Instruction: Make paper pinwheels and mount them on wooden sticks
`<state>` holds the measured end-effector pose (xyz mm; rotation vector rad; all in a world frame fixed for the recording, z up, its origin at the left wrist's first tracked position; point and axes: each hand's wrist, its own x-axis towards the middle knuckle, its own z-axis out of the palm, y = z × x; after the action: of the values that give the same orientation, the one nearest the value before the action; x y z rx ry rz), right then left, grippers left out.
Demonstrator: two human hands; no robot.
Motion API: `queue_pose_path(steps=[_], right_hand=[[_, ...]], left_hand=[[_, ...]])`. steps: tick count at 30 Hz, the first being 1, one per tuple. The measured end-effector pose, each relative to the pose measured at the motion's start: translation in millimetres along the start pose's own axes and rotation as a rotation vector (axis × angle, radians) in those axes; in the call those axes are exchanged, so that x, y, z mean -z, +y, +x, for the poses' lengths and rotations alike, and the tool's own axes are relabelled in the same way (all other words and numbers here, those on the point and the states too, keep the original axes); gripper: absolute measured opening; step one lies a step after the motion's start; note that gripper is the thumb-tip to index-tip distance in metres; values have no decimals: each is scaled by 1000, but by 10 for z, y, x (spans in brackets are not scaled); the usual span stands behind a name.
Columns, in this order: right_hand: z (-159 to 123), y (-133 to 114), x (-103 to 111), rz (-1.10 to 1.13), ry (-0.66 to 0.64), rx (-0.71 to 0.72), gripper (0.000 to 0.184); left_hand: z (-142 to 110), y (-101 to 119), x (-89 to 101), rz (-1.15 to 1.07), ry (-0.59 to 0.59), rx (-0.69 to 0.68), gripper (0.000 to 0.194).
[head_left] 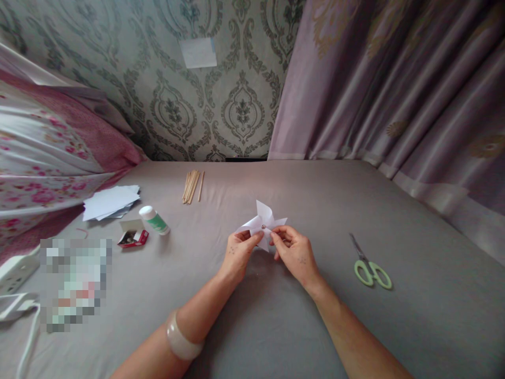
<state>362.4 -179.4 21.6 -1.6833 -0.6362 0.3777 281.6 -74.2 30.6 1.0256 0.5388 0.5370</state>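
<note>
A white paper pinwheel (263, 213) is held up in front of me over the grey cloth, its blades folded in toward a small metallic pin (263, 227) at the centre. My left hand (239, 250) pinches it from the left, thumb just below the centre. From the right, my right hand (294, 250) grips a lower right blade between thumb and fingers. The fingers behind the paper are partly hidden. A pale bangle circles my left forearm.
Green-handled scissors (369, 268) lie to the right. On the left are a small red box (133, 238), a white-capped glue bottle (155, 220), stacked paper (111, 202) and a white power strip (18, 271). Several wooden sticks (191, 186) lie farther back. Curtains hang at both sides.
</note>
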Motion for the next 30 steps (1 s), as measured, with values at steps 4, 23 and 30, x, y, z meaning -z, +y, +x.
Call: queue_pose_path(steps=[4,23,30], right_hand=[[2,-41,24,95,-112,-73,35],[32,-183,163,-61,-33,142,27],[61,-140,206,-37,-52,63,29]], left_hand=[[-6,14,-11,77,-6,-61,24],[-39,34,-3,61,-159,-36,33],[-16,141,53,136,-276,41,33]])
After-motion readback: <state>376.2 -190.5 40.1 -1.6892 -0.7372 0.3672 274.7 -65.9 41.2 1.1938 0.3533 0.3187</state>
